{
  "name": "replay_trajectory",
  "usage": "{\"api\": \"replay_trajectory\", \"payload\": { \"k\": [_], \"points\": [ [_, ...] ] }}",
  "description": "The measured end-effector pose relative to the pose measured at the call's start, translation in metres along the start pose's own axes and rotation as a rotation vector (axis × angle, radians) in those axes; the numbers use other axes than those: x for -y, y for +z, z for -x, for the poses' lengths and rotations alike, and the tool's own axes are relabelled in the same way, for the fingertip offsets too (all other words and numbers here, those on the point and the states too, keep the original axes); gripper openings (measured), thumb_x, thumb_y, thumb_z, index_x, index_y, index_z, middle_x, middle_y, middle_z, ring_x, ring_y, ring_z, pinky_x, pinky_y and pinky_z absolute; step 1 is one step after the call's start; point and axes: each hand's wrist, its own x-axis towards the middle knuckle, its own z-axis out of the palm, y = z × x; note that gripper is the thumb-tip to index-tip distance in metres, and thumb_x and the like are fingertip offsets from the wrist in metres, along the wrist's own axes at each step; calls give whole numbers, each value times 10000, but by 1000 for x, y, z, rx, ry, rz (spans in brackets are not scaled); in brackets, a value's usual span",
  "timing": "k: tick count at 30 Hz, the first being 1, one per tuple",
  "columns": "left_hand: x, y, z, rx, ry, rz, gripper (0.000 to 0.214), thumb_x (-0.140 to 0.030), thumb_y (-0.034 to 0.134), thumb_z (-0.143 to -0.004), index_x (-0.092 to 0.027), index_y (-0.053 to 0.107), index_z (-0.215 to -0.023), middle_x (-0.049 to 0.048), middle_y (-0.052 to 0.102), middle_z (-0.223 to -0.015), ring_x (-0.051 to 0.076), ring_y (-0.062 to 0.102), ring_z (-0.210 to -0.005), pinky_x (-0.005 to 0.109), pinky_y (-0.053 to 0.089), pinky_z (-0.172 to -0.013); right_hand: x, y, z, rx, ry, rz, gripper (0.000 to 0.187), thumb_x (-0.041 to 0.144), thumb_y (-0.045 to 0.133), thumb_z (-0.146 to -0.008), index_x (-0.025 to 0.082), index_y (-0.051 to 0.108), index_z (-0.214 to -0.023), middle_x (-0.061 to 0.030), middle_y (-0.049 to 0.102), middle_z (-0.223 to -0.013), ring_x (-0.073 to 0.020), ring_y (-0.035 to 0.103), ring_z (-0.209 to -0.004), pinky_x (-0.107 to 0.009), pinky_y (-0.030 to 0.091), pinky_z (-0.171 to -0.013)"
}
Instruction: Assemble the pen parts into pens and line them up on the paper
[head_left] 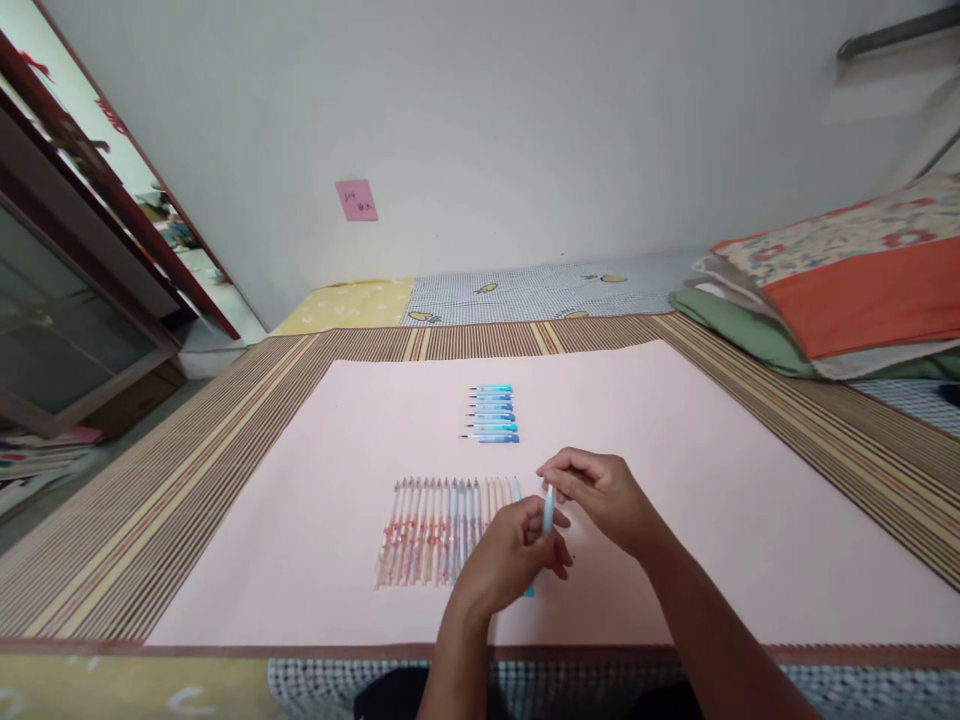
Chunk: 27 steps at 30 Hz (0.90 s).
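Note:
A light blue pen [548,512] stands nearly upright between my hands, its pale tip pointing up. My left hand [501,560] is closed around the pen's body. Pinched fingers of my right hand [604,492] meet at its upper end; any small part between them is hidden. Below and left lies a row of pens [420,535], side by side, with pink and red, greyish and peach barrels. One blue pen [517,489] at the row's right end is partly covered by my left hand. Farther back, several blue pens [495,415] lie stacked in a neat column, dark tips left.
A pale pink sheet [300,480] lies under the pens, on a striped mat [232,420]. Folded bedding [862,290] is piled at the right. Behind stands a white wall [525,140] with a pink sticky note [356,200]. A glass-fronted cabinet [60,300] is at the left.

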Motion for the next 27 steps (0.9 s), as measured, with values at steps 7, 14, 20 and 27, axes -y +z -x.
{"api": "replay_trajectory", "payload": {
  "k": [7,14,20,27],
  "points": [
    [-6,-13,-4,-282,146,140,153,-171,582,-705,-173,598,-857,16,654,-675,133,587,-566,266,458,-608,-42,-2,-59,-51,30,569,232,248,497,-924,167,694,-1015,-59,711,-956,-166,646,-846,-268,476,-757],
    [-5,-20,-7,-467,228,158,179,-136,530,-662,-183,623,-807,-3,619,-662,125,536,-575,246,424,-593,-66,18,-86,63,62,866,138,113,555,-851,164,658,-775,-73,658,-857,-170,578,-722,-272,316,-627],
    [-5,-21,-7,-567,240,117,154,-110,516,-660,-186,615,-750,-11,592,-664,110,486,-581,218,385,-586,-60,25,-86,104,58,941,164,65,505,-846,157,633,-800,-93,655,-857,-170,558,-670,-281,273,-584],
    [-5,-23,-7,-661,212,53,50,-182,644,-720,-194,635,-767,-54,503,-591,95,396,-510,211,316,-528,-39,25,-70,86,-49,870,98,95,533,-800,188,566,-808,-50,644,-859,-161,563,-713,-255,349,-629]
  ]
}}
